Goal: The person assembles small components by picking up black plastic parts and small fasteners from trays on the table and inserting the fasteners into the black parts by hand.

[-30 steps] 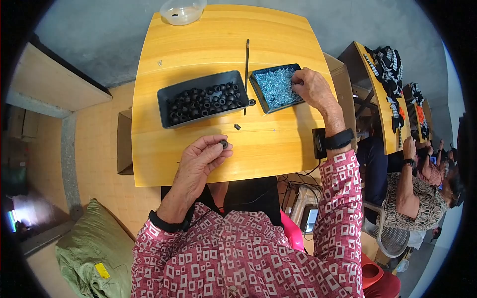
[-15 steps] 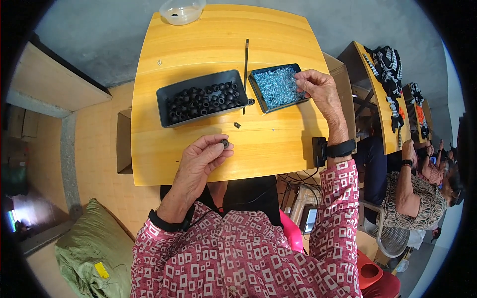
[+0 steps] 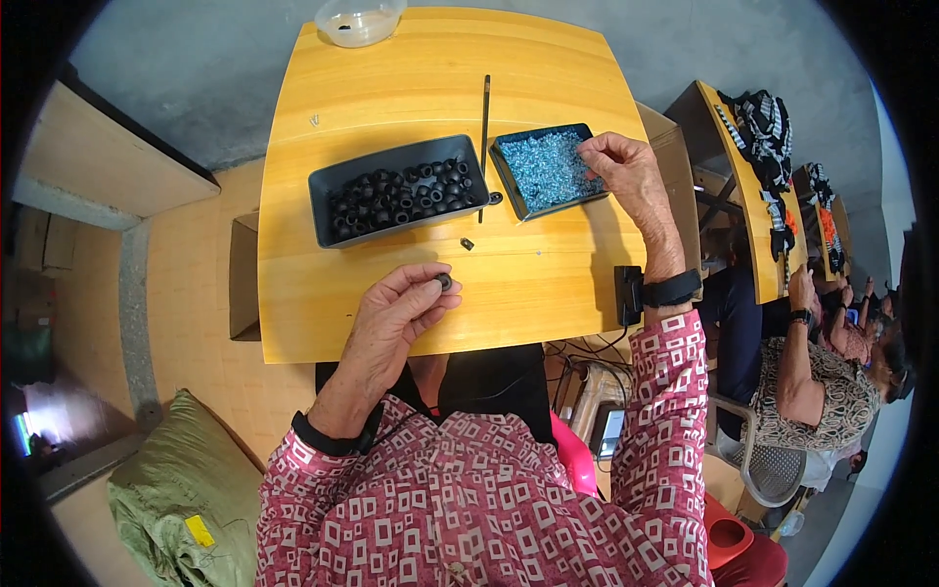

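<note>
Between the thumb and fingers of my left hand sits a small round black hollow part, held just above the near part of the table. My right hand is over the right edge of a dark tray filled with tiny clear-blue pieces. Its thumb and forefinger are pinched together; anything between them is too small to make out. To the left stands a dark grey bin holding many black hollow parts like the one in my left hand.
A thin black rod lies between the two containers, with a round black piece beside it. A small dark bit lies nearer me. At the far left stands a clear bowl. To the right, a person sits at another table.
My right hand has shifted very slightly up and left over the tray of clear-blue pieces. My left hand keeps its hold on the black part, almost still.
</note>
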Motion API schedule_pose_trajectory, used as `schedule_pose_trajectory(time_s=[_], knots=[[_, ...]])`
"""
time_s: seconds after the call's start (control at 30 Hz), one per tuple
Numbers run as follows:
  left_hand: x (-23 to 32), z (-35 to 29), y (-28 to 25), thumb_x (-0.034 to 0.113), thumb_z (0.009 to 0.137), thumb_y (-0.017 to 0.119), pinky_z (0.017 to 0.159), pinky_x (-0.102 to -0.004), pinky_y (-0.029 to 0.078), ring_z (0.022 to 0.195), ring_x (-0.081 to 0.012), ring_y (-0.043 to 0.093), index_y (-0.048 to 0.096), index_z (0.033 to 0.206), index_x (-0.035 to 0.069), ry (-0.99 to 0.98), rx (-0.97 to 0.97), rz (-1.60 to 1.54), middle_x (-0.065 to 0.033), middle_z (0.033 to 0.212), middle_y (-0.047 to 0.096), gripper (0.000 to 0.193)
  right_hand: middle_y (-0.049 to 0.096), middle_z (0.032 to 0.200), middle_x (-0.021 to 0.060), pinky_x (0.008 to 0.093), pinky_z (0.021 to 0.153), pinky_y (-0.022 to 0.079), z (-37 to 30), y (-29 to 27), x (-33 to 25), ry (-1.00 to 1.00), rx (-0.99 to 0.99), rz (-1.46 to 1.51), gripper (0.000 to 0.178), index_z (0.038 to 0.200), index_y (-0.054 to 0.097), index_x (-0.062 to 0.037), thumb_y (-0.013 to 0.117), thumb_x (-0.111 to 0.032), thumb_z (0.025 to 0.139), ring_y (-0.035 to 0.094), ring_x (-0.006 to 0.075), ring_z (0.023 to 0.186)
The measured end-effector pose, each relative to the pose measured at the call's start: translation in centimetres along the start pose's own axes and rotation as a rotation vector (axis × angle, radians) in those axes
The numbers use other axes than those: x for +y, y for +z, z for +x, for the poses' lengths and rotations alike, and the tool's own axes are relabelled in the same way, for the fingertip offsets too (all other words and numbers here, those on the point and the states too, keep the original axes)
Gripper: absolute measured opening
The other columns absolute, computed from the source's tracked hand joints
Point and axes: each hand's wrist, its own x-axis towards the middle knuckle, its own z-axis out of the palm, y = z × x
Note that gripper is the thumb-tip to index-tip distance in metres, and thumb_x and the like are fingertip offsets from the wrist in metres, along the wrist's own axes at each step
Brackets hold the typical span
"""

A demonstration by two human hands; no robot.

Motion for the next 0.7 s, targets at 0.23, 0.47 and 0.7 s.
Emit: schedule_pose_trajectory(time_s=[0.23,0.47,0.7], knots=[[0.1,-0.2,0.1,0.011,0.092,0.06,0.08,-0.0207,0.052,0.091,-0.0133,0.065,0.06,0.114,0.003,-0.005,0.005,0.011,-0.0084,0.101,0.067,0.024,0.069,0.083,0.0126,0.0355,0.071,0.052,0.1,0.7,-0.7,-0.29,0.108,-0.469,0.016,0.088,0.068,-0.0023,0.068,-0.015,0.077,0.066,0.0261,0.075],[0.1,-0.3,0.2,0.012,0.092,0.059,0.081,-0.0205,0.052,0.092,-0.013,0.065,0.06,0.114,0.003,-0.001,-0.001,0.018,-0.0084,0.101,0.066,0.024,0.068,0.08,0.0109,0.0315,0.072,0.051,0.8,1.7,0.0,-0.23,0.055,-0.401,0.014,0.088,0.068,-0.0013,0.068,-0.008,0.076,0.065,0.0207,0.076],[0.4,-0.4,0.7,0.01,0.092,0.059,0.081,-0.0208,0.053,0.092,-0.0139,0.065,0.06,0.114,0.002,0.0,-0.034,-0.012,-0.0091,0.101,0.066,0.023,0.067,0.085,0.0,0.0222,0.072,0.049,-0.9,0.8,-1.6,-0.058,-0.018,0.303,0.013,0.095,0.069,-0.0005,0.066,-0.004,0.083,0.06,0.0073,0.079]])
